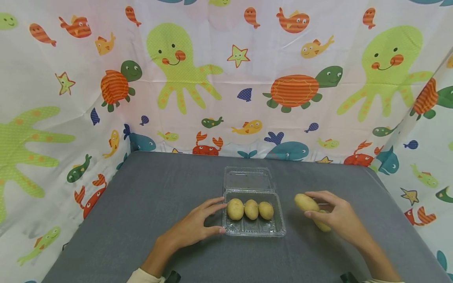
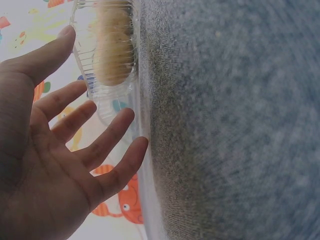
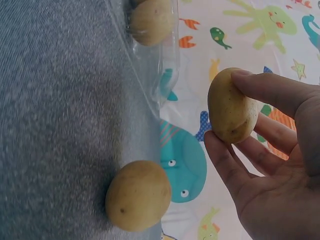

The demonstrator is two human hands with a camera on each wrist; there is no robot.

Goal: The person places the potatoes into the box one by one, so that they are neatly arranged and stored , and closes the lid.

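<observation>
A clear plastic clamshell container [image 1: 255, 234] stands with its lid [image 1: 247, 179] folded back, and three potatoes [image 1: 251, 209] sit in a row inside it. My left hand [image 1: 192, 224] is at the container's left side, fingers spread and fairly straight, with fingertips and thumb right at its rim. In the left wrist view the thumb tip overlaps the ribbed wall. To the right of the container, my right hand [image 1: 337, 216] pinches a potato [image 3: 232, 105] between thumb and fingers, above the table. Another potato [image 3: 139, 196] lies on the cloth below that hand, partly covered by it in the head view.
Grey cloth [image 1: 159, 177] covers the table. A white curtain [image 1: 226, 98] printed with sea animals hangs behind the table and along both sides. The open lid lies behind the container's base, toward the back edge.
</observation>
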